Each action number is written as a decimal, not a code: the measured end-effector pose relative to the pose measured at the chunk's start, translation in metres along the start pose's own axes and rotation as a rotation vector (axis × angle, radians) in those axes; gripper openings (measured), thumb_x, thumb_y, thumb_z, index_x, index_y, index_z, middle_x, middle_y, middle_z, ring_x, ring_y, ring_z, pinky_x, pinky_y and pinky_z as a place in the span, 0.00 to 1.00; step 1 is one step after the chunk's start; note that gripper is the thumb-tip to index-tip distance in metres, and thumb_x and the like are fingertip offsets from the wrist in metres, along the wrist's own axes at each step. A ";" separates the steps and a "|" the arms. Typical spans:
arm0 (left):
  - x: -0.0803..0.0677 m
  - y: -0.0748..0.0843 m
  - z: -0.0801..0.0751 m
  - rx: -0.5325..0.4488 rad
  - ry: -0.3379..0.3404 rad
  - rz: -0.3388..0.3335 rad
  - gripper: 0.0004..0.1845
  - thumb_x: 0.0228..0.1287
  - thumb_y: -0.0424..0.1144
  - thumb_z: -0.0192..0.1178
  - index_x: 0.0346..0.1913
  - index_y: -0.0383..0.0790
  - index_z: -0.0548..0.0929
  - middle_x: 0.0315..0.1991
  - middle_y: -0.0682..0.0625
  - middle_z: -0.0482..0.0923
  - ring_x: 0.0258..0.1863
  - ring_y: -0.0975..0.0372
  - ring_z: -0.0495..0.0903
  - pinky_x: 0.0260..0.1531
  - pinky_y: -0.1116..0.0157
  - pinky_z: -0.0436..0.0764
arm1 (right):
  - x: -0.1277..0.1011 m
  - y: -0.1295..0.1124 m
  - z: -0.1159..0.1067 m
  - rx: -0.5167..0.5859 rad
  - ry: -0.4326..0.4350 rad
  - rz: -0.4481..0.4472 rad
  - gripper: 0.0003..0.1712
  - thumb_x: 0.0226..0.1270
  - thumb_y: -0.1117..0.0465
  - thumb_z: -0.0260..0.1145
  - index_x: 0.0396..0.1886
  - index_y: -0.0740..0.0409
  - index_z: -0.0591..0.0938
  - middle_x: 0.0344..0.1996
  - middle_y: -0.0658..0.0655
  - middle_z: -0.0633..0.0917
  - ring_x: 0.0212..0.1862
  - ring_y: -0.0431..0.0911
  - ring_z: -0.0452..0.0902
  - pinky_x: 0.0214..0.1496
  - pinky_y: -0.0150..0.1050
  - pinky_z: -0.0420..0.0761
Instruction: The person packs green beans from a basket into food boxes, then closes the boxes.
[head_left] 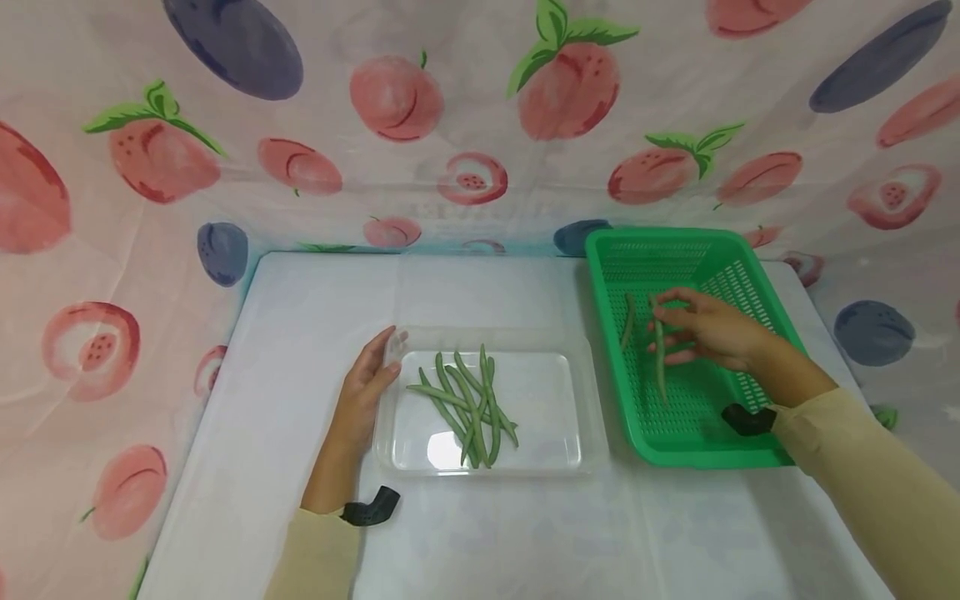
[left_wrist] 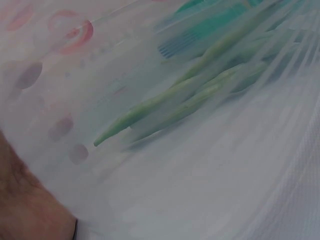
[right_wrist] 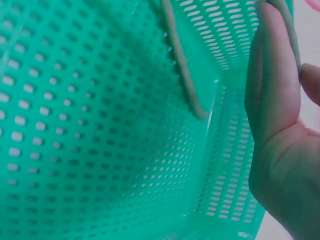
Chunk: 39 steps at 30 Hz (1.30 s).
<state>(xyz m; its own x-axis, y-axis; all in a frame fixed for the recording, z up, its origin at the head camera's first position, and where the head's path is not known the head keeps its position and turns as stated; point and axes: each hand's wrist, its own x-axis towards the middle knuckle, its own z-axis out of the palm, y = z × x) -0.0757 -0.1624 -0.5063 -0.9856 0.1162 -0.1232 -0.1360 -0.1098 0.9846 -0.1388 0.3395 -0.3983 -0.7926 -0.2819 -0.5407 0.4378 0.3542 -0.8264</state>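
Note:
My right hand pinches a green bean between thumb and fingers, and the bean hangs down over the green basket. One more green bean lies in that basket along its left side; the right wrist view shows this bean near the wall. At the left, my left hand grips the upper left edge of a clear plastic container, thumb at the rim. Inside the container, several green beans lie crossed in a loose pile, seen through its wall in the left wrist view.
Both containers stand on a table with a white cover, the basket to the right of the clear one. A fruit-patterned curtain hangs behind the table and at its sides. Dark wrist mounts sit at both cuffs.

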 end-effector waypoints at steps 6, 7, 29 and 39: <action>0.000 0.001 0.000 0.001 0.001 -0.001 0.31 0.77 0.40 0.55 0.79 0.49 0.62 0.79 0.56 0.61 0.78 0.58 0.61 0.72 0.48 0.69 | -0.007 -0.012 0.010 0.030 -0.005 -0.034 0.22 0.82 0.51 0.54 0.67 0.52 0.62 0.47 0.49 0.83 0.49 0.50 0.87 0.46 0.49 0.89; 0.000 0.001 0.000 0.000 0.001 -0.002 0.31 0.77 0.40 0.55 0.79 0.49 0.62 0.79 0.56 0.61 0.78 0.58 0.61 0.72 0.48 0.69 | -0.008 -0.014 0.012 0.035 -0.005 -0.041 0.21 0.82 0.53 0.54 0.67 0.51 0.62 0.46 0.49 0.84 0.48 0.49 0.87 0.45 0.48 0.89; 0.000 0.000 0.000 0.012 0.002 0.004 0.29 0.77 0.42 0.55 0.77 0.55 0.65 0.79 0.58 0.61 0.79 0.58 0.59 0.73 0.47 0.68 | -0.025 -0.050 0.071 0.106 -0.129 -0.198 0.20 0.78 0.65 0.59 0.65 0.58 0.68 0.43 0.54 0.87 0.39 0.49 0.89 0.37 0.47 0.90; -0.001 0.001 0.001 0.014 -0.001 0.005 0.30 0.77 0.42 0.55 0.78 0.54 0.64 0.79 0.59 0.61 0.79 0.58 0.59 0.73 0.47 0.68 | -0.024 -0.056 0.095 0.078 -0.124 -0.137 0.32 0.78 0.62 0.61 0.73 0.56 0.57 0.45 0.54 0.84 0.39 0.52 0.88 0.34 0.48 0.90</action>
<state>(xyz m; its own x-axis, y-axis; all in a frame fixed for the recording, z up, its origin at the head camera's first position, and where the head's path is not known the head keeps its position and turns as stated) -0.0750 -0.1619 -0.5056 -0.9861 0.1166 -0.1186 -0.1302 -0.0967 0.9868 -0.1043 0.2413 -0.3542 -0.7907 -0.4324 -0.4333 0.3646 0.2360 -0.9008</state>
